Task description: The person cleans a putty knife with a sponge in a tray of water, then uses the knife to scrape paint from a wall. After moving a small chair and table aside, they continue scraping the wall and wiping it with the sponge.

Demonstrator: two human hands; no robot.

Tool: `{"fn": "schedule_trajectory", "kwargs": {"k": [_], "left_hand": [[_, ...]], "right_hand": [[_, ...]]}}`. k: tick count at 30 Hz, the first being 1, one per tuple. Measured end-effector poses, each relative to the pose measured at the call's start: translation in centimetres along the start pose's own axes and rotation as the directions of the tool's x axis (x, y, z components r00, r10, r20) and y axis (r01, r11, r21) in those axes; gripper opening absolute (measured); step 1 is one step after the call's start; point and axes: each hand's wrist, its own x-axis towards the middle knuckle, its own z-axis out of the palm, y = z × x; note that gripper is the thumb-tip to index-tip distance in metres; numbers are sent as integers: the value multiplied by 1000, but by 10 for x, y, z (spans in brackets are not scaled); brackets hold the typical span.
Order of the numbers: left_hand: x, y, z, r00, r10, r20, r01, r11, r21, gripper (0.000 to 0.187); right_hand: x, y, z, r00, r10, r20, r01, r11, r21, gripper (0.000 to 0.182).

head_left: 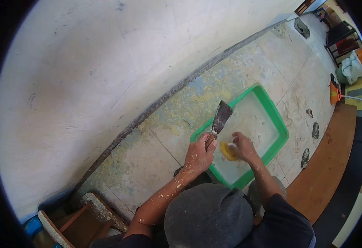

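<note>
Tiled floor (156,159) runs between green basin (273,111) and wall (90,78) — brown board (331,151) to the right. Left hand (198,157) grips a putty knife (220,120); right hand (244,147) pinches a yellow sponge (228,152).

Smooth plastic basin (270,109), smeared metal blade (222,115)

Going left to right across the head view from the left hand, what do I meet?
Left hand gripping a scraper → blurred yellow piece → right hand holding it → green basin's right corner → orange broom-like head.
</note>
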Motion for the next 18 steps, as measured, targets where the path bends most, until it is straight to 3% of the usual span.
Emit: {"fn": "schedule_trajectory", "kwargs": {"k": [2,3,5,7,8,9,10,11,12,13,15,17,18], "left_hand": [[0,-2,0,997,22,-74,-20,999,37,35],[1,-7,1,995,16,-97,-12,999,40,35],[-1,-14,0,1000,14,-7,-15,999,-40,34],[-7,-8,-12,999,25,22,-23,997,-70,31],[-6,-16,-8,992,126,21,-124,989,-80,29],[-8,-15,-10,994,97,54,-98,995,26,27],[-15,-2,-22,995,72,68,-76,996,55,27],[-15,19,-34,993,68,94,-75,995,66,27],[-23,27,-49,988,67,142,-78,994,74,27],[-33,26,-61,996,50,77,-57,993,100,27],[-30,31,-62,977,74,198,-121,964,236,28],[-32,21,-59,981,41,192,-97,952,291,29],[-51,53,-92,972,29,231,-103,943,317,30]], "right_hand": [[-2,26,29,974,-168,-149,160,985,-68,52],[-10,27,35,973,-189,-136,180,981,-72,52],[-27,27,53,928,-326,-181,247,901,-356,58],[-22,55,80,889,-438,-130,326,808,-491,63],[-21,64,86,903,-421,-84,321,792,-520,62],[-24,67,90,913,-399,-86,291,783,-551,53],[-21,80,101,910,-384,-158,298,869,-396,49],[-16,70,75,979,-203,28,204,954,-222,42],[-5,102,75,990,-125,69,114,984,139,41],[-11,85,73,977,-187,103,172,975,138,41],[-44,54,29,984,-147,104,96,918,384,54],[-60,39,-2,988,-100,121,6,795,606,67],[-74,18,-26,984,-153,87,70,795,603,67]]}}
